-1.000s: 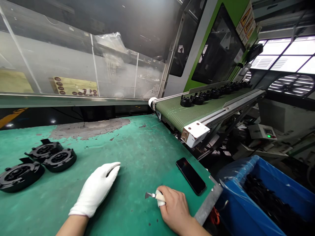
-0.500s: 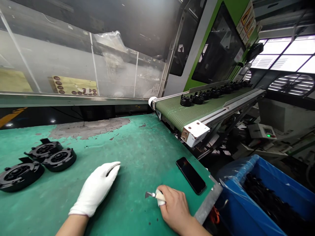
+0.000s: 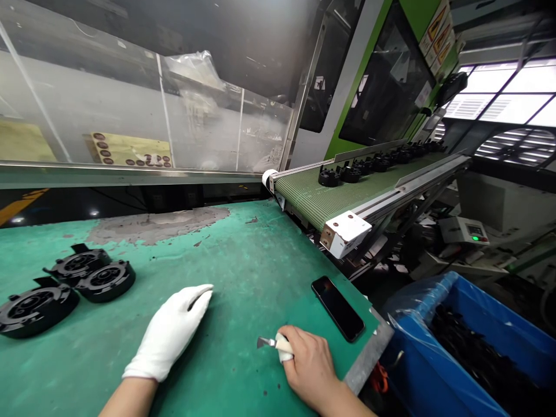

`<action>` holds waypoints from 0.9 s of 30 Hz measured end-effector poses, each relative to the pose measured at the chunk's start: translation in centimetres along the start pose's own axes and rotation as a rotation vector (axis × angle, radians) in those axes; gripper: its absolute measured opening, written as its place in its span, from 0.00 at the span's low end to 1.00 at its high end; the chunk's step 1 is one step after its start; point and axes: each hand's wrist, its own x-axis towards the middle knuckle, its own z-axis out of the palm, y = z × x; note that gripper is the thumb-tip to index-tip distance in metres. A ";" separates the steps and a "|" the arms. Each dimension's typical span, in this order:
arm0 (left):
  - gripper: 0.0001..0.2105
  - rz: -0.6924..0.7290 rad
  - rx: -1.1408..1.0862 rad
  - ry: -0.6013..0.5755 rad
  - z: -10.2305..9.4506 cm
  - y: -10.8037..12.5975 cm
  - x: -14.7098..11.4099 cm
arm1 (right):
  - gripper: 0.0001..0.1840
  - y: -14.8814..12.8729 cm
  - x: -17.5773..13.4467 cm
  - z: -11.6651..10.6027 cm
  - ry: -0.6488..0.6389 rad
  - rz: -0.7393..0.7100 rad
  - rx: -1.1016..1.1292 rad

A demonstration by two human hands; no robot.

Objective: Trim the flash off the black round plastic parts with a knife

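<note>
My left hand (image 3: pixel 169 330), in a white glove, rests on the green tabletop (image 3: pixel 243 255). Its thumb lies against the fingers, with nothing seen between them. To its left sit three round black plastic parts (image 3: pixel 106 281) with raised tabs, grouped close together. My bare right hand (image 3: pixel 309 362) is closed around a small knife (image 3: pixel 268 343) with a short, flared metal blade and a pale handle. The blade points left, just above or on the tabletop; I cannot tell which. White material wraps a finger or the handle there.
A black phone (image 3: pixel 337 308) lies beyond my right hand, near the table's right edge. Behind it, a green conveyor belt (image 3: pixel 304 194) carries several similar black parts (image 3: pixel 329 176). A blue bin (image 3: pixel 460 289), plastic-lined and holding dark pieces, stands at the right.
Both hands, the knife and the black parts keep their places. Only a very slight shift of the camera shows.
</note>
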 end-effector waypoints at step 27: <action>0.21 0.019 -0.003 -0.005 0.2 -0.2 0.0 | 0.14 0.1 0.0 -0.1 0.001 -0.008 -0.008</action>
